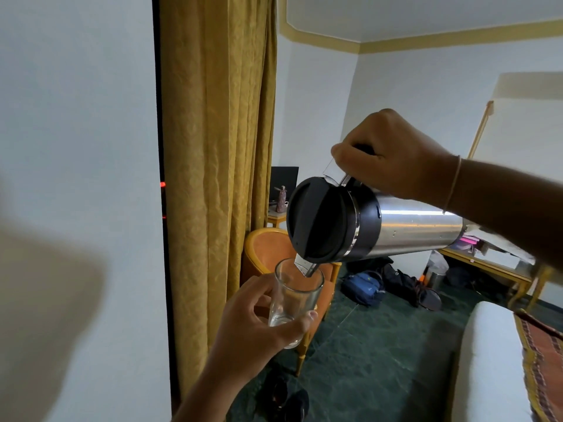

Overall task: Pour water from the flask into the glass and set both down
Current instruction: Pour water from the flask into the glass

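Observation:
A steel flask (411,229) with a black lid is tipped almost level in mid-air, its spout pointing down into a clear glass (294,300). My right hand (393,156) grips the flask's handle from above. My left hand (259,321) wraps around the lower part of the glass and holds it upright just under the spout. A thin stream of water runs from the spout into the glass. A little water lies at the bottom of the glass.
A mustard curtain (216,147) hangs at the left. Behind the glass stands an orange armchair (268,251). Bags (365,287) lie on the green carpet. A white bed (493,360) is at the lower right, and a yellow-framed table (487,266) beyond.

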`<state>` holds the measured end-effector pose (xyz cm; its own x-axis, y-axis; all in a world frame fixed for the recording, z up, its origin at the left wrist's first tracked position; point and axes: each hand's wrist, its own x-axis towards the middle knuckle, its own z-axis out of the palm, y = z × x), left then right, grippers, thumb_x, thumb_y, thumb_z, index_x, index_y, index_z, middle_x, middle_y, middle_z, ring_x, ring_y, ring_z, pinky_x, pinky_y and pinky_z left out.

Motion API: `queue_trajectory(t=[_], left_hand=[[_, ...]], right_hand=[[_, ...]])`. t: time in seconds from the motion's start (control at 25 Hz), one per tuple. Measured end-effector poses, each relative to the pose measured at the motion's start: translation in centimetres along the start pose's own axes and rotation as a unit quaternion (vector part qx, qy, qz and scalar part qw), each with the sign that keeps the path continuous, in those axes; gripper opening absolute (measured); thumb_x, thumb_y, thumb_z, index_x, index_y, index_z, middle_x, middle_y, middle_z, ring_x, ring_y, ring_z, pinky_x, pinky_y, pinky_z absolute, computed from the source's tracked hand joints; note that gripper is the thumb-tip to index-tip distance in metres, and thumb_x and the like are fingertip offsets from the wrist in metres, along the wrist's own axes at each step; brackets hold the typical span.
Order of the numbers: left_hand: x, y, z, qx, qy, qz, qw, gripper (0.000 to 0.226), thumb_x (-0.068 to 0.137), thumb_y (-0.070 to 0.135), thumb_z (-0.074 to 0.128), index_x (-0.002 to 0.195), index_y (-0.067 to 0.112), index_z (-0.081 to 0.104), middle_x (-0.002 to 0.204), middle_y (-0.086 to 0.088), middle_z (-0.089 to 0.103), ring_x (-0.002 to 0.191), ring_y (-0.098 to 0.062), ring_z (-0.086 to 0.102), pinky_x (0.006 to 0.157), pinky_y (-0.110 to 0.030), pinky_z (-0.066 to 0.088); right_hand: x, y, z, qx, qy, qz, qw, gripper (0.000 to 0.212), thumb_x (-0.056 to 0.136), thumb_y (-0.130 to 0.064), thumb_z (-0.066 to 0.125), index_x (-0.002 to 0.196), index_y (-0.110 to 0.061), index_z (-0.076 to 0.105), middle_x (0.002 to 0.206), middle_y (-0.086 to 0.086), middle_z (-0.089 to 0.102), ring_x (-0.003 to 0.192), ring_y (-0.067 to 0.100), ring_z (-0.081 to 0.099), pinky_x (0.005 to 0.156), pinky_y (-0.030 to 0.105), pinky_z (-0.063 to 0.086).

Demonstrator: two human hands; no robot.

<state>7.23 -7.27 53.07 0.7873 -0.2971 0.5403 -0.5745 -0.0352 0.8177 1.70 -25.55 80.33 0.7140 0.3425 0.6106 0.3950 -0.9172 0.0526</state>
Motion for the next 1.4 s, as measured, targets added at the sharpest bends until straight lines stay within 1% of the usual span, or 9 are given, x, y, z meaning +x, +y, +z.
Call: queue_trajectory(t=[0.16,0.28,0.44,0.6,0.84,0.96,1.16,1.32,1.4], left_hand=[[0.3,1.5,0.1,-0.008,0.008,0.016,1.0,0.039,0.068,0.061,0.091,0.101,0.052,0.072,0.109,0.029,0.076,0.106,0.004,0.074,0.069,-0.012,0.064],[0.5,1.8,0.4,-0.016,0.006,0.016,1.0,0.044,0.067,0.061,0.092,0.106,0.05,0.074,0.11,0.025,0.078,0.107,0.002,0.075,0.07,-0.019,0.067],[0.7,2.0,0.7,-0.01,0.015,0.016,1.0,0.047,0.065,0.063,0.093,0.104,0.045,0.073,0.112,0.022,0.08,0.105,0.003,0.076,0.071,-0.024,0.071],[0.5,2.3,1.0,-0.003,0.015,0.016,1.0,0.05,0.065,0.064,0.093,0.106,0.045,0.072,0.112,0.02,0.081,0.105,-0.002,0.077,0.073,-0.035,0.074],[0.3,3.0,1.2,0.015,0.011,0.029,0.999,0.057,0.062,0.068,0.09,0.111,0.051,0.067,0.118,0.032,0.074,0.11,0.006,0.072,0.075,-0.024,0.071],[0.2,3.4,1.2,0.018,0.013,0.037,0.999,0.052,0.063,0.068,0.09,0.106,0.051,0.067,0.117,0.033,0.074,0.109,0.008,0.072,0.074,-0.02,0.069],[0.3,3.2,1.3,0.008,0.015,0.031,0.999,0.052,0.064,0.067,0.091,0.106,0.046,0.07,0.109,0.022,0.081,0.102,-0.002,0.078,0.074,-0.031,0.073],[0.2,2.7,1.4,0.03,0.02,0.055,0.998,0.041,0.065,0.07,0.09,0.098,0.057,0.068,0.108,0.027,0.08,0.104,-0.001,0.077,0.078,-0.02,0.067],[0.2,2.6,1.4,0.034,0.016,0.055,0.998,0.04,0.066,0.071,0.09,0.097,0.058,0.068,0.109,0.027,0.08,0.104,-0.002,0.077,0.079,-0.022,0.067]], right_hand=[[0.5,-0.8,-0.9,-0.029,0.003,-0.015,0.999,0.049,0.09,-0.029,0.049,0.048,-0.016,0.027,0.046,0.003,0.025,0.046,0.022,0.025,0.047,0.04,0.026],[0.7,-1.2,-1.7,-0.04,-0.003,-0.026,0.999,0.048,0.09,-0.028,0.049,0.049,-0.012,0.03,0.048,0.008,0.027,0.047,0.023,0.025,0.046,0.045,0.029],[1.1,-1.5,-2.7,-0.062,-0.011,-0.054,0.997,0.048,0.091,-0.031,0.048,0.049,-0.015,0.03,0.047,0.004,0.027,0.045,0.023,0.025,0.049,0.034,0.023],[1.4,-1.8,-4.0,-0.078,-0.004,-0.072,0.994,0.047,0.089,-0.039,0.041,0.049,-0.017,0.029,0.046,0.001,0.025,0.044,0.022,0.023,0.049,0.031,0.022],[1.6,-2.0,-5.1,-0.1,0.005,-0.083,0.992,0.047,0.09,-0.036,0.041,0.05,-0.012,0.03,0.048,0.005,0.025,0.045,0.023,0.022,0.049,0.034,0.022],[1.5,-2.1,-5.6,-0.098,0.003,-0.086,0.991,0.048,0.09,-0.038,0.039,0.05,-0.014,0.03,0.048,0.003,0.025,0.045,0.023,0.023,0.049,0.033,0.022],[1.1,-2.2,-6.3,-0.1,0.002,-0.095,0.99,0.047,0.092,-0.039,0.038,0.05,-0.021,0.028,0.047,0.001,0.025,0.043,0.025,0.025,0.05,0.03,0.023],[0.7,-2.1,-6.7,-0.107,0.004,-0.093,0.99,0.048,0.092,-0.041,0.037,0.05,-0.018,0.029,0.047,0.002,0.026,0.043,0.025,0.026,0.049,0.034,0.026],[0.6,-2.1,-7.0,-0.11,0.006,-0.087,0.99,0.049,0.091,-0.041,0.037,0.05,-0.015,0.03,0.047,0.004,0.027,0.044,0.025,0.026,0.048,0.036,0.026]])
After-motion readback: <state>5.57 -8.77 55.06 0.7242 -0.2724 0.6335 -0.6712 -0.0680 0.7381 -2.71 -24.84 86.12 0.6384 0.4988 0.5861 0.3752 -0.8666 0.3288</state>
